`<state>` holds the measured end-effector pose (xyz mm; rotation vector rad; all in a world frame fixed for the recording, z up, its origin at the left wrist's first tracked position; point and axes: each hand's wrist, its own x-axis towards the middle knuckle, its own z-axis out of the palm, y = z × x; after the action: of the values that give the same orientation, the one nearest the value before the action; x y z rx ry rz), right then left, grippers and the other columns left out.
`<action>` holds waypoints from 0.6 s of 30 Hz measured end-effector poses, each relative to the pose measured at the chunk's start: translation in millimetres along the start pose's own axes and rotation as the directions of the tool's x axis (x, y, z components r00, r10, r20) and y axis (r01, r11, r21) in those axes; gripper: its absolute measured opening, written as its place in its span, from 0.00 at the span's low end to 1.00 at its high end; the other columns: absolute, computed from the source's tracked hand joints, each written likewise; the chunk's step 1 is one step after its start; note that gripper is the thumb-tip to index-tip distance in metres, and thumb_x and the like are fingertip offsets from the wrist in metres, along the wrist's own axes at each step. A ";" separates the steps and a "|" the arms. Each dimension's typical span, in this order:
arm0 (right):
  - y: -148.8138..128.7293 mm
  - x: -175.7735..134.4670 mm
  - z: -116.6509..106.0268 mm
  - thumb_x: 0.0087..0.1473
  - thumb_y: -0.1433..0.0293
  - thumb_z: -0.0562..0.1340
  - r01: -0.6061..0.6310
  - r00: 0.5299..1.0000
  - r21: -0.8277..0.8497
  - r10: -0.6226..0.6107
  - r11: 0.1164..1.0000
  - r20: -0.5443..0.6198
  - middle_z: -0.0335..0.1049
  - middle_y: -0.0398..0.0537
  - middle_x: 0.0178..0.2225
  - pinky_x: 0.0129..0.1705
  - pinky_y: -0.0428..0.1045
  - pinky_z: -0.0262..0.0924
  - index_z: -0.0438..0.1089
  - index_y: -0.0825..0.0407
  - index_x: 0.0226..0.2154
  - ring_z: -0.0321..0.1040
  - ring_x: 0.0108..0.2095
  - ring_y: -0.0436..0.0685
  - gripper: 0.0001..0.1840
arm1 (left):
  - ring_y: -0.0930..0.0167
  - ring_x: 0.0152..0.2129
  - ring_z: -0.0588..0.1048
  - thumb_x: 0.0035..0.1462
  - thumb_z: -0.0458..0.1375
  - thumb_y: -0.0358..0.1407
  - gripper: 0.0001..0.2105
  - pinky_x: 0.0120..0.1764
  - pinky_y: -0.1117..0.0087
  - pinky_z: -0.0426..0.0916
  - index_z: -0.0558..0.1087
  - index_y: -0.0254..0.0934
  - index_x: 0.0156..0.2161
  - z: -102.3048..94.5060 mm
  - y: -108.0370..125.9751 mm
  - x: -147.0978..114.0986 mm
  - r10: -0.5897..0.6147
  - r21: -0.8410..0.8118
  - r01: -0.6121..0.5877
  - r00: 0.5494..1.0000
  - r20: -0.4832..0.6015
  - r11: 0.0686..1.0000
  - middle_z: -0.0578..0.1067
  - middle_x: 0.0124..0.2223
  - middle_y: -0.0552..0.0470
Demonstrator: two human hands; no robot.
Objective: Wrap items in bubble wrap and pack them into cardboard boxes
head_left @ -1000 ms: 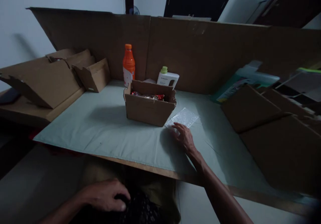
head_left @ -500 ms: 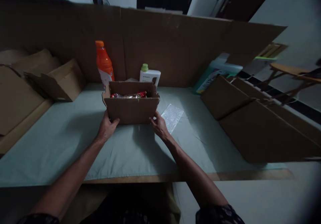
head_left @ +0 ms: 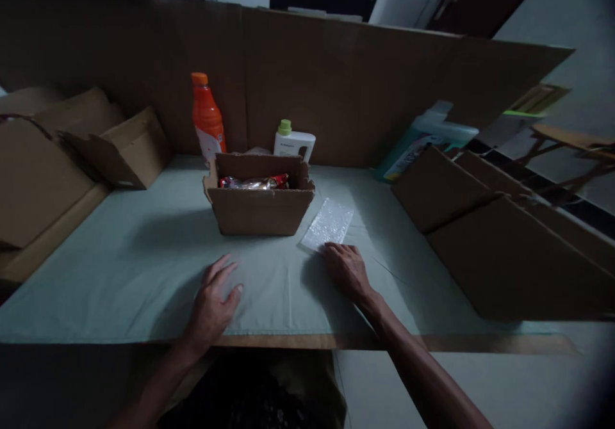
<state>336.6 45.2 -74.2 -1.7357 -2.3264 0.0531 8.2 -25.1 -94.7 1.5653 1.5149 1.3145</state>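
A small cardboard box [head_left: 262, 212] stands upright on the cloth, its top uncovered. Inside it lie shiny packets [head_left: 254, 183] in silver and red wrapping. My left hand [head_left: 214, 304] hovers near the front of the table, fingers apart and holding nothing, a short way in front of the box. To the right of the box lies a flat piece of bubble wrap [head_left: 331, 221]. At its near edge is my right hand [head_left: 346, 269], fingers bent and closed on that edge; the fingertips are partly hidden.
Behind the box stand an orange bottle [head_left: 207, 121] and a white bottle [head_left: 298, 142] with a green cap. A teal jug [head_left: 418, 141] leans at right behind cardboard boxes [head_left: 519, 250]. More cardboard boxes [head_left: 129, 147] sit at left. A tall cardboard panel [head_left: 307, 70] lines the back.
Both hands have let go of the cardboard box, which stays on the table. My left hand has drawn back toward me; my right hand has moved right to the bubble wrap.
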 end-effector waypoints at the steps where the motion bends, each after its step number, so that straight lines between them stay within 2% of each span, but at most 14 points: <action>1: -6.0 -3.7 -2.2 0.64 0.74 0.52 0.023 0.999 0.039 -0.022 0.999 -0.024 0.79 0.56 0.45 0.50 0.57 0.61 0.75 0.52 0.41 0.75 0.44 0.63 0.15 | 0.52 0.59 0.69 0.50 0.65 0.36 0.18 0.66 0.48 0.57 0.79 0.44 0.49 2.5 6.3 -3.1 0.040 -0.002 -0.040 0.998 0.041 0.999 0.73 0.59 0.44; 3: -21.9 -17.5 -9.4 0.66 0.71 0.51 0.130 0.991 0.168 -0.122 0.977 -0.060 0.79 0.55 0.44 0.49 0.56 0.63 0.74 0.51 0.43 0.75 0.42 0.60 0.15 | 0.52 0.62 0.66 0.50 0.66 0.33 0.23 0.67 0.48 0.56 0.77 0.46 0.53 4.3 19.3 -7.1 0.131 -0.013 -0.130 0.982 0.138 0.991 0.72 0.62 0.45; 6: -50.8 -46.2 -24.0 0.68 0.69 0.51 0.277 0.957 0.422 -0.288 0.863 -0.039 0.79 0.52 0.45 0.48 0.54 0.66 0.72 0.50 0.43 0.75 0.44 0.58 0.14 | 0.54 0.67 0.58 0.50 0.65 0.29 0.37 0.67 0.46 0.55 0.64 0.46 0.65 2.6 34.0 -13.7 0.241 0.016 -0.258 0.923 0.300 0.966 0.64 0.68 0.46; 8: -67.9 -61.6 -31.1 0.69 0.69 0.51 0.258 0.941 0.549 -0.335 0.795 0.042 0.79 0.50 0.45 0.48 0.53 0.67 0.72 0.49 0.42 0.75 0.44 0.56 0.14 | 0.56 0.68 0.57 0.51 0.64 0.29 0.42 0.66 0.47 0.57 0.55 0.45 0.69 3.0 38.5 -19.6 0.258 0.052 -0.304 0.877 0.406 0.951 0.62 0.70 0.44; 9: -74.1 -66.5 -32.7 0.69 0.68 0.51 0.220 0.939 0.595 -0.332 0.773 0.085 0.79 0.49 0.44 0.47 0.52 0.67 0.72 0.49 0.41 0.75 0.44 0.56 0.14 | 0.57 0.66 0.60 0.52 0.63 0.29 0.41 0.65 0.48 0.59 0.55 0.44 0.69 4.5 39.2 -22.6 0.251 0.061 -0.310 0.857 0.449 0.949 0.65 0.68 0.44; 12: -81.3 -72.5 -30.4 0.69 0.65 0.52 0.079 0.947 0.680 -0.269 0.729 0.178 0.79 0.47 0.39 0.41 0.49 0.68 0.72 0.49 0.40 0.75 0.39 0.55 0.14 | 0.62 0.53 0.74 0.57 0.59 0.29 0.25 0.58 0.55 0.67 0.69 0.42 0.60 13.3 38.0 -28.3 0.175 0.069 -0.250 0.825 0.537 0.966 0.78 0.54 0.47; 14: -79.0 -74.4 -27.3 0.68 0.64 0.54 -0.001 0.966 0.685 -0.177 0.729 0.190 0.79 0.46 0.35 0.36 0.48 0.67 0.73 0.50 0.38 0.75 0.34 0.54 0.14 | 0.66 0.43 0.77 0.60 0.56 0.30 0.16 0.52 0.61 0.70 0.75 0.39 0.53 20.6 37.1 -28.0 0.081 0.106 -0.162 0.839 0.538 0.981 0.81 0.45 0.49; 16: -76.1 -79.3 -26.0 0.67 0.64 0.55 -0.030 0.995 0.623 -0.033 0.781 0.089 0.79 0.47 0.35 0.36 0.49 0.67 0.73 0.50 0.38 0.75 0.35 0.55 0.13 | 0.68 0.36 0.77 0.60 0.56 0.31 0.16 0.45 0.66 0.71 0.76 0.38 0.52 26.9 37.5 -24.8 -0.022 0.167 -0.075 0.856 0.516 0.983 0.81 0.39 0.50; 18: -76.7 -88.2 -26.2 0.66 0.66 0.57 0.000 0.991 0.507 0.067 0.862 -0.114 0.79 0.49 0.37 0.39 0.51 0.67 0.73 0.50 0.40 0.76 0.37 0.57 0.10 | 0.70 0.31 0.76 0.59 0.56 0.31 0.20 0.40 0.69 0.71 0.74 0.37 0.56 31.5 38.7 -20.6 -0.095 0.233 -0.026 0.866 0.491 0.972 0.79 0.35 0.52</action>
<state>293.6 -64.1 -50.6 -1.4591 -1.9528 0.4995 54.5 -45.0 -75.3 1.8359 1.3801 0.6412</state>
